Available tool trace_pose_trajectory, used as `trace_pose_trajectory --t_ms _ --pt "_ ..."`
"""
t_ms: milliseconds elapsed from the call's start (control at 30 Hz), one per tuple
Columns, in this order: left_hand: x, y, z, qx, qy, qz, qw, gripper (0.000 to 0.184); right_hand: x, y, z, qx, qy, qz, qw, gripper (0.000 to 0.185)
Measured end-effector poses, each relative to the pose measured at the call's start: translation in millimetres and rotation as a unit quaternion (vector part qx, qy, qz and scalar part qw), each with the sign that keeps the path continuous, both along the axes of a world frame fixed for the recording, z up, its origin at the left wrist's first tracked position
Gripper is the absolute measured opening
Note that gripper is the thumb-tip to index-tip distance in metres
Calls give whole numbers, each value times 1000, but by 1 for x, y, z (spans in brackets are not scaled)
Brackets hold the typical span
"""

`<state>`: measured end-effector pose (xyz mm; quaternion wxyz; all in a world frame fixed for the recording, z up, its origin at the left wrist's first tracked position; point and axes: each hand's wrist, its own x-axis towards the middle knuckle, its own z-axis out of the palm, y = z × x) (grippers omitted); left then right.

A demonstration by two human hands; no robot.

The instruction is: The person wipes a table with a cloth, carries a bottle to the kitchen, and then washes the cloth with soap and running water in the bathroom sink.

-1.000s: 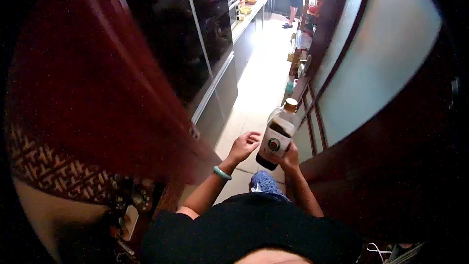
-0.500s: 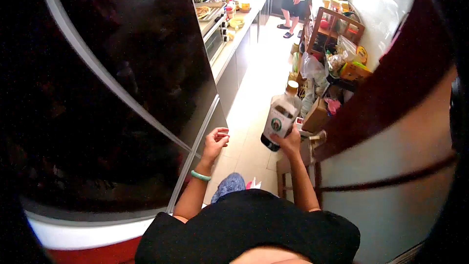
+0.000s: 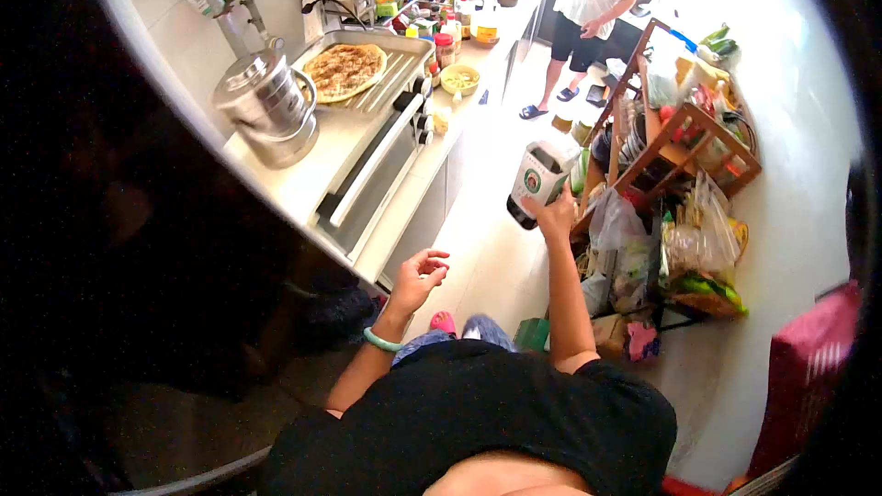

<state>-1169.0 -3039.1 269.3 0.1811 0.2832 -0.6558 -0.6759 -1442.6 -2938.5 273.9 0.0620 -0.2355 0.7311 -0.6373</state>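
My right hand is wrapped round the lower side of a large clear bottle with a white label, a round green emblem and a dark bottom. The bottle is held out in front of me over the floor, slightly tilted; its top blurs into the bright background. My left hand, with a pale green bangle on the wrist, hangs in the air near the counter's front edge. Its fingers are loosely bent and apart, with nothing in them.
At left, a countertop oven bears a tray with a topped flatbread, beside a steel pot. Bottles and a yellow bowl stand beyond. A cluttered wooden rack narrows the right. Another person stands ahead.
I have moved forward into the kitchen, past the dark cabinet front at left. The oven, steel pot and rack appear closer. My right hand still grips the bottle.
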Motion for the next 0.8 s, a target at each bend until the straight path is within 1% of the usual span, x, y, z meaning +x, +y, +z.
trace_pose_trajectory --t_ms 33,100,133,167,233,267,300,367,400,433,500,533,567,633,700,733,767,800 --pt "-13 -7 6 -10 -9 -4 1000 26 -25 -15 -8 49 32 -28 998 66" --pt "-42 -30 17 -2 -3 7 1000 26 -73 -54 -14 -27 3 -5 1000 64" --pt "-54 -42 18 -7 -7 10 1000 25 -95 -73 -12 -13 26 -13 999 65" --pt "-67 -55 18 -11 -12 15 1000 25 -117 -92 -11 6 0 -19 1000 63" --pt "-91 -80 10 -15 -5 49 999 23 -174 -142 -26 -3 11 -21 1000 61" --pt "-99 -90 5 -30 -22 70 997 23 -199 -166 -32 -30 -6 -5 1000 58" --pt "-109 -105 -3 -44 -40 93 994 23 -231 -197 -47 -35 30 2 999 57" --pt "-131 -124 -11 -34 -49 131 990 23 -283 -251 -52 10 76 4 997 57" --pt "-141 -130 -15 -20 -65 156 985 23 -325 -287 -89 -7 93 13 996 59" --pt "-155 -137 -18 -7 -77 182 980 23 -334 -311 -77 7 75 -9 997 59" --pt "-178 -142 -27 31 -79 225 971 22 -381 -368 -111 22 69 -2 997 60" --pt "-192 -147 -30 56 -88 256 961 22 -388 -389 -98 25 65 8 998 60" --pt "-202 -150 -33 82 -101 284 950 23 -402 -411 -108 56 62 12 996 60" --pt "-221 -155 -38 97 -112 302 942 23 -429 -455 -138 39 -20 48 998 62" --pt "-239 -155 -33 147 -94 315 933 23 -443 -486 -161 44 -30 66 996 65" --pt "-244 -155 -36 137 -106 328 929 23 -451 -503 -173 40 -58 98 993 66" --pt "-248 -153 -34 144 -107 349 920 23 -462 -522 -197 37 -45 122 991 67" --pt "-252 -152 -29 130 -112 364 915 23 -466 -532 -204 -7 -107 159 981 68"
